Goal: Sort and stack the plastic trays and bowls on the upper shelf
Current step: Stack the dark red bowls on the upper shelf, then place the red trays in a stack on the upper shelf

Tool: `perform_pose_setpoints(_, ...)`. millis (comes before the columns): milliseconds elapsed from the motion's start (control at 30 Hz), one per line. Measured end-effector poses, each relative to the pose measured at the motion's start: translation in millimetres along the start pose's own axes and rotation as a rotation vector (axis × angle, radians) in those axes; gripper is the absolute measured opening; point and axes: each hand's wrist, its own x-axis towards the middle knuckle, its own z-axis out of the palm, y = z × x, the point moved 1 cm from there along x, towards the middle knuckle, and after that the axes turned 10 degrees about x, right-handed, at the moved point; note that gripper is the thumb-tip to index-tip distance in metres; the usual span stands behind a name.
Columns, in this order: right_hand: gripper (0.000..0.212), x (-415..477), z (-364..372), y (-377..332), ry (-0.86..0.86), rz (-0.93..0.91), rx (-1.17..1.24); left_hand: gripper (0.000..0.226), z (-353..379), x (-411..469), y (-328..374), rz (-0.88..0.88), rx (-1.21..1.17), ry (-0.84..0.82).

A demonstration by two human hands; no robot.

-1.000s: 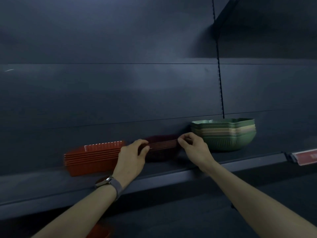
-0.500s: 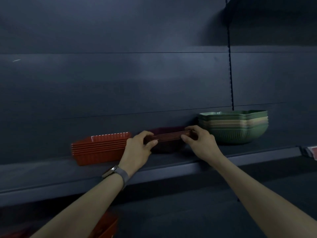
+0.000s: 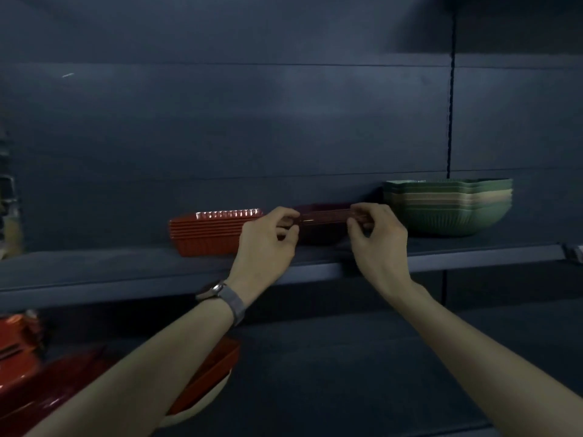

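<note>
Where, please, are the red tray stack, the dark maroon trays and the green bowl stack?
red tray stack (image 3: 205,236), head view, ribbed front wall.
dark maroon trays (image 3: 321,216), head view, middle of front rim.
green bowl stack (image 3: 448,222), head view, ribbed lower side.

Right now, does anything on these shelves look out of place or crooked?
Mostly the lower shelf: a red tray sits tilted over a cream bowl, mixed together. Up top, the bowl stack mixes green with beige bowls.

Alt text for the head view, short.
The left hand and right hand pinch opposite ends of a dark maroon tray stack on the upper shelf, between a red tray stack to its left and green and beige bowls to its right. More red trays sit below, lower left.
</note>
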Motion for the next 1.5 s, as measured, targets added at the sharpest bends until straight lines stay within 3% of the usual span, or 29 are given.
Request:
perform_pose_setpoints(167,0.012,-61,28,-35,-0.14,-0.108,0.12,0.012,-40,-60,-5,-0.047,-0.052,-0.085)
perform_pose_setpoints(433,0.014,-159,79,-49,-0.404,-0.046,0.274,0.014,-73,-164,-76,-0.214,0.092,-0.204)
perform_pose_setpoints(667,0.02,-224,140,-13,-0.541,0.239,0.317,0.025,-90,-234,-151,-0.545,0.155,-0.173)
perform_pose_setpoints(833,0.02,-255,178,11,-0.56,0.333,0.324,0.019,-95,-265,-184,-0.697,0.199,-0.216)
perform_pose_setpoints(933,0.023,-260,199,23,-0.532,0.352,0.312,0.03,-90,-269,-203,-0.709,0.273,-0.173)
perform_pose_setpoints(1067,0.029,-267,220,51,-0.49,0.384,0.288,0.036,-70,-263,-217,-0.886,0.174,-0.255)
perform_pose_setpoints(1267,0.055,-271,229,83,-0.615,0.455,0.331,0.037,-51,-258,-241,-0.742,0.356,-0.268)
perform_pose_setpoints(1500,0.051,-262,247,106,-0.768,0.463,0.287,0.034,-27,-255,-250,-0.756,0.311,-0.289)
